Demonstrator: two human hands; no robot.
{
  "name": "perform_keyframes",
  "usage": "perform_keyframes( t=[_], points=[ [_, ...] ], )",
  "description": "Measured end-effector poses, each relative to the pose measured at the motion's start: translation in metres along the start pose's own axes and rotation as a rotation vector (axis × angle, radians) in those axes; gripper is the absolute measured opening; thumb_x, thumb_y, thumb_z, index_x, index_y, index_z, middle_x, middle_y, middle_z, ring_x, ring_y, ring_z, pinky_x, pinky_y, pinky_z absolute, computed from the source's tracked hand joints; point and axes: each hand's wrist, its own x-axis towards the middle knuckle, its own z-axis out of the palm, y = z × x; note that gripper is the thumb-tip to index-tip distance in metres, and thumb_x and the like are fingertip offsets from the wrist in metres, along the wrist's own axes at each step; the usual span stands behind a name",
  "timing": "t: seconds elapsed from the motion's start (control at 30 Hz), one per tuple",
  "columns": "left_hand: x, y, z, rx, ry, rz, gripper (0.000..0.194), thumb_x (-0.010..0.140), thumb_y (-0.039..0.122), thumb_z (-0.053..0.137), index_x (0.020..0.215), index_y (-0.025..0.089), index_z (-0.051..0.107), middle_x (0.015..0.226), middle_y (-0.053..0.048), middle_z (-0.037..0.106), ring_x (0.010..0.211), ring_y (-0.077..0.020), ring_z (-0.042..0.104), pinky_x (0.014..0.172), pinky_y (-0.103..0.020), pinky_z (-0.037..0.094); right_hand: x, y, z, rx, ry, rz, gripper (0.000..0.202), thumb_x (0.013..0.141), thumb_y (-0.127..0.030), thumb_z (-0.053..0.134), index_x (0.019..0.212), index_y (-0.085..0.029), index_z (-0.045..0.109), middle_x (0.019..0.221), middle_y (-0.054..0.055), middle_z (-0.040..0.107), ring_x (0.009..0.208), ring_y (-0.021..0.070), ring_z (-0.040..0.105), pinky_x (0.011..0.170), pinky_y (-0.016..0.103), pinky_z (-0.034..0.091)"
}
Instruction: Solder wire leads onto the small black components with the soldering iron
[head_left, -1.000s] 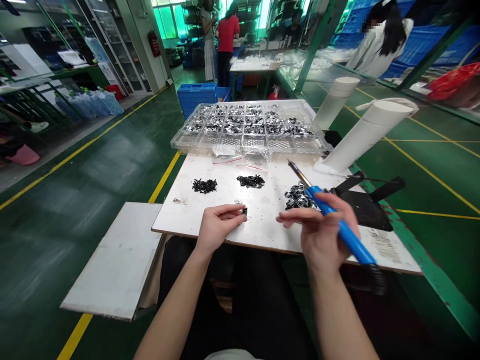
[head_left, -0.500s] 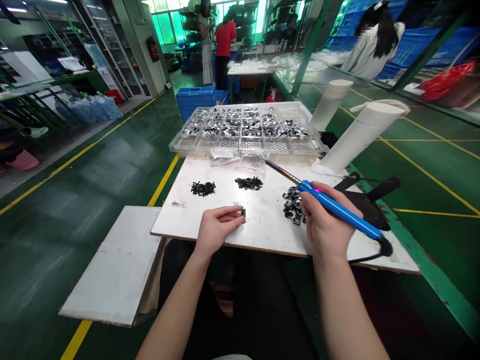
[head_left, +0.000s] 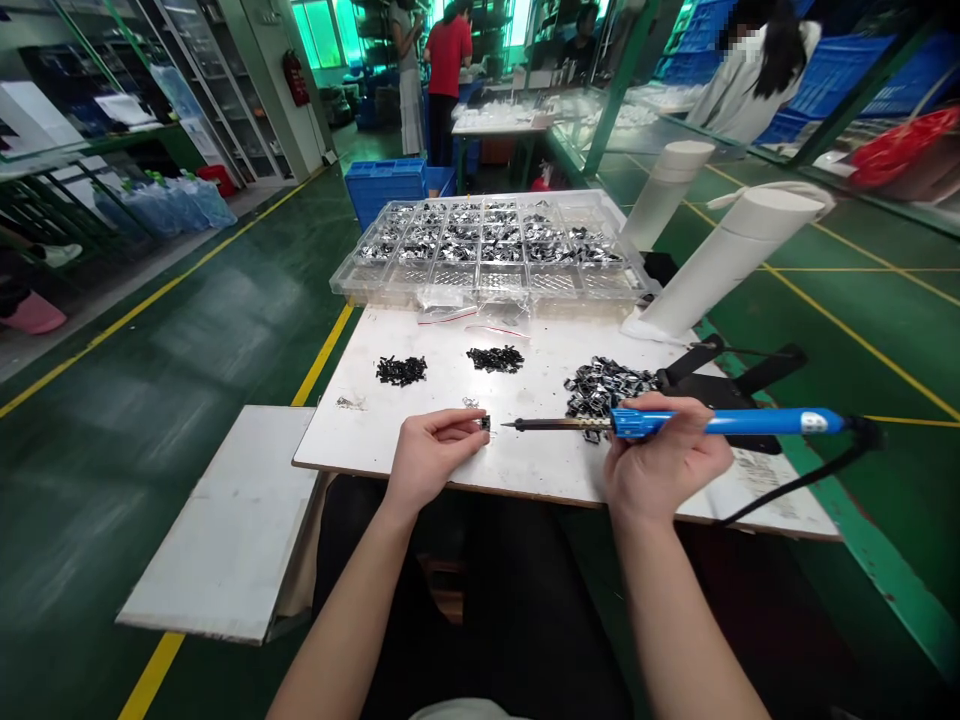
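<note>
Swung down from its slant toward the case, the iron [head_left: 727, 422] now lies nearly level, its tip just beside the part [head_left: 486, 424], a gap showing between them; the left hand [head_left: 435, 455] has hardly shifted. On the iron's blue handle sits a pale label [head_left: 812, 423], its print too small to read, and the marks on the red extinguisher [head_left: 296, 78] by the pillar cannot be made out either. White and scuffed, the worktop [head_left: 540, 472] has dark specks and a worn brown edge. Along its far side stands the clear case [head_left: 382, 292], many compartments filled with shiny dark pieces, with clear bags [head_left: 446, 303] in front. Two small black heaps, the left heap [head_left: 401, 371] and the middle heap [head_left: 495, 359], lie nearer, and a glossier right heap [head_left: 604, 385] spreads by the black stand [head_left: 712, 395]. White tubes [head_left: 724, 265] lean at the right. Around is a green floor [head_left: 240, 330] with yellow lines, a blue crate [head_left: 384, 190] and, farther off, a person in a red top [head_left: 448, 60]. Small, black and squarish, the part is pinched between the left hand's thumb and fingers, above the worktop's near edge; its finer detail is too small to tell. The right hand [head_left: 660, 460] is wrapped around the iron's handle, the black cord [head_left: 795, 485] trailing behind.
</note>
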Motion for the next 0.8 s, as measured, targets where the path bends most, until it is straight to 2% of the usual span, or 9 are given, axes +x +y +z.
perform_keyframes(
  t=[0.13,0.4,0.6,0.8],
  points=[
    [-0.0004,-0.0008,0.0001,0.007,-0.005,0.007,0.035,0.069,0.029,0.088,0.101,0.017,0.083,0.085,-0.008,0.080,0.083,-0.0226,0.077,0.083,-0.032,0.063,-0.0024,-0.0017,-0.0025,-0.051,-0.085,0.009,0.043,0.084,-0.055,0.074,0.067,-0.016,0.071,0.058,-0.001,0.059,0.042,0.0088,0.048,0.035,0.022,0.035],
    [-0.0015,0.0011,0.0012,0.004,-0.013,0.011,0.033,0.068,0.027,0.088,0.099,0.017,0.084,0.084,-0.007,0.080,0.081,-0.0213,0.077,0.081,-0.031,0.064,-0.0057,0.0006,-0.0042,-0.110,-0.184,-0.024,0.039,0.083,-0.053,0.076,0.067,-0.018,0.072,0.060,0.002,0.065,0.050,0.0148,0.060,0.042,0.026,0.044],
    [-0.0011,0.0003,0.0002,-0.001,-0.019,0.017,0.034,0.068,0.028,0.088,0.099,0.017,0.084,0.084,-0.007,0.080,0.081,-0.0218,0.077,0.080,-0.031,0.064,-0.0063,0.0007,-0.0052,-0.167,-0.210,-0.044,0.042,0.084,-0.056,0.073,0.067,-0.018,0.072,0.059,0.002,0.065,0.047,0.0142,0.058,0.043,0.027,0.044],
    [-0.0016,0.0003,-0.0001,0.009,-0.019,0.006,0.034,0.068,0.027,0.088,0.100,0.017,0.084,0.085,-0.007,0.080,0.081,-0.0208,0.076,0.080,-0.030,0.064,-0.0067,0.0012,-0.0056,-0.140,-0.226,-0.068,0.037,0.085,-0.050,0.074,0.068,-0.018,0.074,0.060,0.002,0.066,0.050,0.0151,0.061,0.046,0.028,0.048]
  ],
)
